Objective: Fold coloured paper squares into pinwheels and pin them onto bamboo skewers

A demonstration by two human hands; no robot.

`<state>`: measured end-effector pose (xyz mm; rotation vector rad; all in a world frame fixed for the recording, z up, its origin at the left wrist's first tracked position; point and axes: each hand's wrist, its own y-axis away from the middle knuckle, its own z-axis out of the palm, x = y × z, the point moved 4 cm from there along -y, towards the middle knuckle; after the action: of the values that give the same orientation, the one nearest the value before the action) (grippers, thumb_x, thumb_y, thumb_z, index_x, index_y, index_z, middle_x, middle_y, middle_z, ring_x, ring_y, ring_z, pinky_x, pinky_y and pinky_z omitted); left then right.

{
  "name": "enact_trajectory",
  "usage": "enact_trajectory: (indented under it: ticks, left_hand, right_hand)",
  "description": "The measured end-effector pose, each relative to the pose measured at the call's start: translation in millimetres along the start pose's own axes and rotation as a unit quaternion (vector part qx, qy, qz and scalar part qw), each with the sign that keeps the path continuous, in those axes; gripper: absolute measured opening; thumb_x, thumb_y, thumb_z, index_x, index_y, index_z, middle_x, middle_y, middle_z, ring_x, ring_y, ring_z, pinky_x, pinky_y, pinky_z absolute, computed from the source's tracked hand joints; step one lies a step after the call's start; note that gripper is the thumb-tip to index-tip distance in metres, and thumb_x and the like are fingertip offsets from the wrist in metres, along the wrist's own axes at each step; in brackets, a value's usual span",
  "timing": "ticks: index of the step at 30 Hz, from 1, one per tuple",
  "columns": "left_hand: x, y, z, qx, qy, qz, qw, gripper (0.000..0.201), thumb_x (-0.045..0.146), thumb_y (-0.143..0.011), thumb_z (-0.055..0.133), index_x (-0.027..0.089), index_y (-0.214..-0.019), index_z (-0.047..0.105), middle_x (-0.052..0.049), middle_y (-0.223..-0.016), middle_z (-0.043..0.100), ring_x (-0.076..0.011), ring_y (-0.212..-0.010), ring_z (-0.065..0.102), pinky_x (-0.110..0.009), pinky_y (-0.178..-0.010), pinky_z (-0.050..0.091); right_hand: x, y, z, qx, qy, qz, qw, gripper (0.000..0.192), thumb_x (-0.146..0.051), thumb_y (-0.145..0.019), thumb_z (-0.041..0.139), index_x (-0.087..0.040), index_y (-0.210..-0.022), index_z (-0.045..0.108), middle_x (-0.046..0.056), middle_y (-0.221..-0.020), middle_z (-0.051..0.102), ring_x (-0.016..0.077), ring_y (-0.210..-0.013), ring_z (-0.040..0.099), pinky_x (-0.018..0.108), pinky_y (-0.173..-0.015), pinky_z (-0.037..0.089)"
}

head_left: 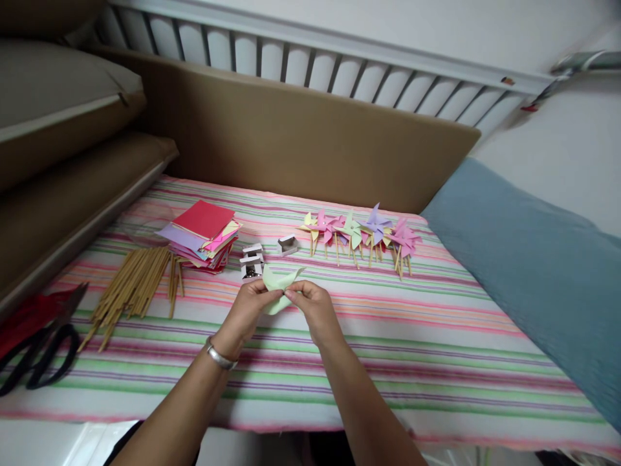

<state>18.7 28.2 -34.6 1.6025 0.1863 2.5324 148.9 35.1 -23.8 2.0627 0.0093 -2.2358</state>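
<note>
A pale green paper pinwheel (pixel 277 279) with curled-in corners is held above the striped cloth. My left hand (pixel 250 303) pinches it from the left, thumb at its middle. From the right, my right hand (pixel 313 304) pinches the same paper, its thumb meeting the left one at the centre. A small dark spot shows between the thumb tips, too small to name. Just behind the hands stand small open white boxes (pixel 251 266), the front one with tiny dark pieces inside. Another white box (pixel 288 244) lies farther back.
Finished paper pinwheels (pixel 376 226) on sticks lie at the back right. Coloured paper squares (pixel 204 220) are stacked at the back left, beside bundled wooden sticks (pixel 133 281). Black-handled scissors (pixel 53 356) lie far left. A brown board (pixel 301 136) closes off the back.
</note>
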Motion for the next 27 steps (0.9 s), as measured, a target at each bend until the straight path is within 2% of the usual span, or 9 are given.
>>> enact_trajectory:
  ticks: [5,11,20,27]
  left_hand:
    - [-0.5,0.8,3.1,-0.009,0.028,-0.004,1.0,0.024,0.02,-0.06,0.074,0.013,-0.083,0.072,-0.005,-0.075,0.072,-0.016,-0.068,0.063,-0.025,-0.066,0.045]
    - [0.2,1.8,4.3,-0.009,0.033,-0.01,0.999,0.024,0.021,-0.06,0.075,0.012,-0.082,0.072,-0.006,-0.075,0.072,-0.0164,-0.068,0.063,-0.025,-0.066,0.045]
    - [-0.6,1.9,6.1,-0.051,0.041,-0.009,0.998,0.027,0.023,-0.061,0.076,0.013,-0.086,0.073,-0.007,-0.082,0.073,-0.02,-0.081,0.064,-0.03,-0.079,0.045]
    - [-1.1,3.2,6.1,-0.043,0.035,-0.012,0.998,0.026,0.023,-0.061,0.076,0.013,-0.085,0.073,-0.007,-0.08,0.073,-0.0199,-0.077,0.064,-0.03,-0.076,0.046]
  right_hand:
    - [-0.6,0.8,1.2,0.011,-0.02,0.012,1.0,0.012,-0.026,-0.061,0.071,-0.016,-0.066,0.066,0.0,-0.063,0.063,0.0139,-0.063,0.053,0.027,-0.064,0.04]
    - [-2.9,1.1,1.8,0.022,-0.027,0.022,0.999,0.01,-0.025,-0.059,0.071,-0.017,-0.063,0.066,-0.001,-0.06,0.062,0.0137,-0.06,0.053,0.027,-0.062,0.039]
    - [-1.4,0.6,-0.9,0.031,-0.026,0.005,0.999,0.009,-0.024,-0.06,0.07,-0.017,-0.062,0.065,-0.002,-0.059,0.062,0.013,-0.059,0.051,0.026,-0.061,0.039]
    - [-2.7,0.5,-0.6,0.035,-0.018,0.002,0.999,0.01,-0.025,-0.059,0.071,-0.017,-0.061,0.065,-0.002,-0.059,0.061,0.013,-0.058,0.05,0.026,-0.061,0.039]
